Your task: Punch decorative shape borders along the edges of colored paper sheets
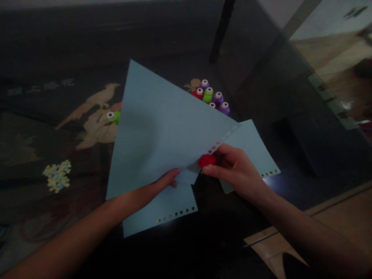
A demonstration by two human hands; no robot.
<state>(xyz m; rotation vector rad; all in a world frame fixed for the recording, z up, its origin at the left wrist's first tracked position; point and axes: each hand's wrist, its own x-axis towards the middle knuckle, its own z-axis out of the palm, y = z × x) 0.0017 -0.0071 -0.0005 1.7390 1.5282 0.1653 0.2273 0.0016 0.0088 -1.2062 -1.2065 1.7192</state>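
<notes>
A large light-blue sheet of paper is raised and tilted in front of me. My left hand pinches its lower part, thumb on the near face and the other fingers mostly hidden. My right hand grips a red craft punch between thumb and fingers at the sheet's right edge. Small shaped holes run along that edge just above the punch. Under my left hand is a light-blue paper piece with a row of punched holes. Another light-blue paper, also punched, lies behind my right hand.
Several purple, green and red craft punches stand behind the sheet. A green punch is partly covered at its left. A cluster of small paper cut-outs lies on the dark glossy table. The table's right edge borders the floor.
</notes>
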